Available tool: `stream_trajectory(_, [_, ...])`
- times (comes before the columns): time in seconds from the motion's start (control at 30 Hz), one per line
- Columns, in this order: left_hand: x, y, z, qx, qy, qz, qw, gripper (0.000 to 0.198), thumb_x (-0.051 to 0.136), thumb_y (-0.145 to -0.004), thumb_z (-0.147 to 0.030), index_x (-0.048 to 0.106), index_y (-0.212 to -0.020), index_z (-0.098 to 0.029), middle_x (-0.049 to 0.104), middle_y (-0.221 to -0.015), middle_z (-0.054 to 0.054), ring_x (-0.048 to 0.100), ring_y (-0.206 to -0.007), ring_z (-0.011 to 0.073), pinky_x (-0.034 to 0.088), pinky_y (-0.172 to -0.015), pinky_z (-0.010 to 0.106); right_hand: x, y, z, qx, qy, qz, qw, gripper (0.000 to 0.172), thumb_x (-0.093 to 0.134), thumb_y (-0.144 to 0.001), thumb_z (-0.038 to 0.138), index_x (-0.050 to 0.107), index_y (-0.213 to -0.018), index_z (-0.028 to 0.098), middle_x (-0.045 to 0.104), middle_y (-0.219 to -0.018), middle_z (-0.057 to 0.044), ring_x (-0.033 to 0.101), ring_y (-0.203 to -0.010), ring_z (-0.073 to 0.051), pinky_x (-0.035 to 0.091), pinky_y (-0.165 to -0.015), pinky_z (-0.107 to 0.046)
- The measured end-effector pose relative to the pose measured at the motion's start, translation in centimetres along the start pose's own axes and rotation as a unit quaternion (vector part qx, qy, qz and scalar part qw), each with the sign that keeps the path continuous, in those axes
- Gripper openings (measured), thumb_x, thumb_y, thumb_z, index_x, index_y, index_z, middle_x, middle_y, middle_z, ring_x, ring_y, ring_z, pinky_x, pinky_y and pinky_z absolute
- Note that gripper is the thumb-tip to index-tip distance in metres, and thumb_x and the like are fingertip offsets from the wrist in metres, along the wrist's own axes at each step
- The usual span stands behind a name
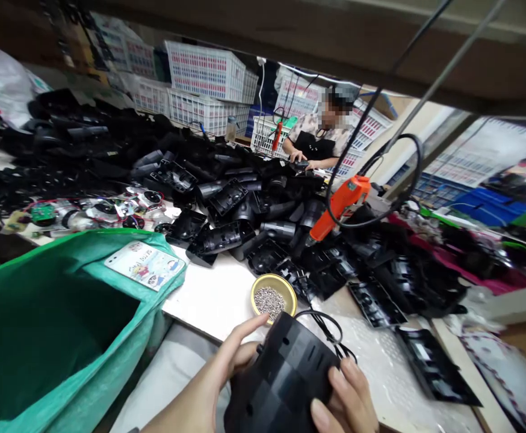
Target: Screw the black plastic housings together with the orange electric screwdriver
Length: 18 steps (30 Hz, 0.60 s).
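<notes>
Background crates (200, 72): stacked at 11 o'clock from the black housing (285, 373); contents not discernible.
Worktable (209, 294): carries heaped black shells (220, 237) at 12 o'clock.
Green bag (143, 343): open, between 9 and 10 o'clock; interior dark, contents not discernible.
Housing position: held at the near table edge, cord (328, 331) close by at 1 o'clock.
Finger state: left hand (224, 361) grasps the housing's left side; right hand (351, 397) grips its right side with the fingertips.
Handling: support both sides evenly, leave the holes uncovered, avoid pinching the cord.
Yellow bowl (292, 296): 12 o'clock, just beyond the housing; holds loose metal screws (268, 299).
</notes>
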State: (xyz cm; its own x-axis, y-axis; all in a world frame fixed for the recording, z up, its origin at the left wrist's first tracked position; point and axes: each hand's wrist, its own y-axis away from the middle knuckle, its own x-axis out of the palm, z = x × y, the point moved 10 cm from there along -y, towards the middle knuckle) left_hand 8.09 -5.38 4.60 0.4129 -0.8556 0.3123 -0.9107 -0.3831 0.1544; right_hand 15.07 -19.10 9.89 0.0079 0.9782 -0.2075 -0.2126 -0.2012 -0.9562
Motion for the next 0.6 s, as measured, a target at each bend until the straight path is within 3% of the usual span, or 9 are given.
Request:
stream_trajectory(0.07, [0.7,0.3,-0.5,0.01,0.01,0.013,1.0,0.083,0.047,-0.093,-0.076,0.035,-0.161,-0.03,0.064,-0.145,0.014,0.062,-0.135,0.0367,0.042,-0.118,0.053,-2.0,0.2,0.0,-0.035,0.04,-0.096,0.994,0.024,0.052,-0.102,0.032,0.07,-0.117,0.04,0.066,-0.102,-0.008,0.065,-0.104,-0.037,0.054,-0.081,-0.056])
stream_trajectory(0.13, [1.1,0.5,-1.4,0.03,0.001,0.023,0.999,0.083,0.051,-0.092,-0.075,0.037,-0.16,-0.03,0.054,-0.156,0.014,0.054,-0.144,0.0359,0.037,-0.123,0.052,-2.5,0.1,-0.5,-0.042,0.054,-0.118,0.991,0.026,0.055,-0.102,0.032,0.068,-0.122,0.038,0.067,-0.104,-0.008,0.065,-0.1,-0.036,0.053,-0.08,-0.054])
stream_trajectory(0.3, [0.8,0.4,-2.7,0.074,-0.072,0.019,0.994,0.114,0.084,-0.066,-0.071,0.037,-0.16,-0.026,0.052,-0.157,0.018,0.047,-0.148,0.0412,0.033,-0.126,0.055,-2.3,-0.6,-1.2,-0.06,0.059,-0.044,0.996,0.062,0.077,-0.09,0.031,0.057,-0.148,0.03,0.064,-0.11,-0.01,0.063,-0.101,-0.034,0.051,-0.084,-0.049])
stream_trajectory(0.4, [0.4,0.2,-2.0,0.059,-0.112,0.031,0.992,0.114,0.086,-0.065,-0.068,0.038,-0.16,-0.026,0.06,-0.151,0.017,0.049,-0.146,0.0427,0.038,-0.123,0.055,-2.9,-1.1,-2.1,-0.015,0.034,-0.029,0.999,0.068,0.077,-0.085,0.022,0.056,-0.149,0.03,0.063,-0.12,-0.011,0.063,-0.109,-0.036,0.051,-0.089,-0.054])
stream_trajectory(0.47, [0.1,0.3,-1.7,0.056,-0.152,0.035,0.986,0.112,0.085,-0.066,-0.068,0.04,-0.16,-0.026,0.063,-0.148,0.016,0.048,-0.147,0.0422,0.036,-0.124,0.055,-3.7,-1.5,-2.4,-0.005,0.007,-0.043,0.999,0.066,0.075,-0.081,0.018,0.06,-0.144,0.028,0.065,-0.121,-0.011,0.066,-0.108,-0.035,0.052,-0.09,-0.054])
stream_trajectory(0.6, [-0.2,1.1,-1.8,0.073,-0.218,0.02,0.973,0.091,0.073,-0.078,-0.07,0.05,-0.155,-0.027,0.069,-0.143,0.012,0.049,-0.147,0.0376,0.029,-0.128,0.049,-5.6,-3.2,-4.1,-0.007,0.012,-0.041,0.999,0.042,0.072,-0.084,0.015,0.068,-0.125,0.021,0.07,-0.107,-0.008,0.07,-0.093,-0.028,0.054,-0.085,-0.044])
